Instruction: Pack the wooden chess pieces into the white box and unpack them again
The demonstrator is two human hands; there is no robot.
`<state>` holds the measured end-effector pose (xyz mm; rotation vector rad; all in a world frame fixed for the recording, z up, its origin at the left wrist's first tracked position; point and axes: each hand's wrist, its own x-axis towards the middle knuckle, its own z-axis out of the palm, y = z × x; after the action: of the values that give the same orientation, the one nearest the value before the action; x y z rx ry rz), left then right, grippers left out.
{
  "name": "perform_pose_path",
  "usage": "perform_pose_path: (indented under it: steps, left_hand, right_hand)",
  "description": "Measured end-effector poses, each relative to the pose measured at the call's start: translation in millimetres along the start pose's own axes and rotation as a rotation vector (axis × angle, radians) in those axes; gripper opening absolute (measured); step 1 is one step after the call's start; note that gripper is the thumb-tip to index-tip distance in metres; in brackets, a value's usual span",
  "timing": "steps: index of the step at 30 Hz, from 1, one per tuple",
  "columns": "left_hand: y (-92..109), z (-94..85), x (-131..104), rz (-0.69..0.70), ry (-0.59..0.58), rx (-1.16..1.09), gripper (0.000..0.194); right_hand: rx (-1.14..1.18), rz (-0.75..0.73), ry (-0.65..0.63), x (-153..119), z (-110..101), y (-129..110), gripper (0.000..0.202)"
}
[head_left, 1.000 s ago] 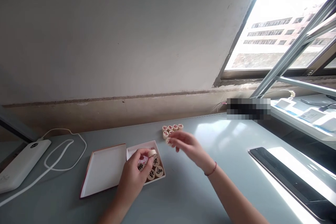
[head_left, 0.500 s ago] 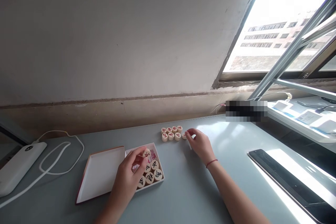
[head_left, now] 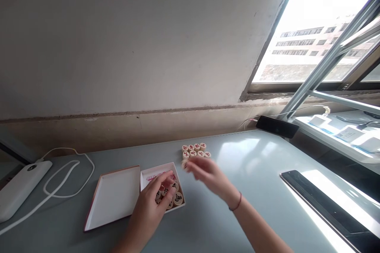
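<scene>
My right hand (head_left: 208,173) pinches a round piece (head_left: 184,163), red-marked pieces (head_left: 192,153) just beyond it; my left hand (head_left: 152,199), loosely parted, seemingly empty, hangs over black-marked pieces (head_left: 178,199).

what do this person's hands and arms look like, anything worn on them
Left hand and right hand are ungloved. Left arm and right arm show no sleeves. A thin, dark red band circles the right wrist.
</scene>
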<state>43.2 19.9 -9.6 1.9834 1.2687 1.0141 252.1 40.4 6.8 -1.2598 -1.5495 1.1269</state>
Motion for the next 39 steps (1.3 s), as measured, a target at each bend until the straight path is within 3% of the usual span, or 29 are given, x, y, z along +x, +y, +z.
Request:
perform_pose_path:
  steps: [3,5,8,14,20,24,27,30,34,39]
  left_hand:
    - [0.2,-0.1,-0.4,-0.007,-0.018,0.003,0.027]
    - [0.7,-0.2,-0.9,-0.008,-0.030,0.005,0.026]
    - [0.8,-0.1,-1.8,-0.004,-0.042,0.013,0.025]
    - [-0.5,0.3,-2.4,-0.009,-0.086,0.034,0.025]
    - [-1.5,-2.9,-2.0,0.023,-0.085,0.062,0.023]
    - [-3.3,-6.0,-0.1,0.059,-0.058,0.086,0.023]
    - [-5.1,-6.6,1.2,0.075,-0.041,0.096,0.023]
    - [-6.6,-6.4,2.1,0.095,-0.029,0.097,0.022]
    - [-6.6,-7.7,2.9,0.109,-0.046,0.118,0.021]
    - [-4.7,-9.1,2.5,0.100,-0.049,0.132,0.022]
  right_hand:
    - [-0.201,0.114,0.391,11.1,-36.3,20.3,0.040]
    - [-0.340,0.223,0.463,16.0,-54.0,34.1,0.040]
    - [-0.453,0.277,0.425,19.1,-62.5,48.1,0.040]
    - [-0.521,0.276,0.446,20.9,-55.4,57.1,0.036]
    - [-0.545,0.271,0.436,19.5,-61.3,62.3,0.019]
    - [-0.603,0.152,0.324,17.4,-59.5,66.6,0.030]
    - [-0.660,0.080,0.325,17.9,-54.9,68.9,0.025]
    - [-0.686,0.084,0.308,18.3,-51.2,66.6,0.022]
    - [-0.730,0.114,0.288,17.1,-46.7,61.4,0.032]
    - [-0.784,0.137,0.345,18.8,-39.3,63.3,0.030]
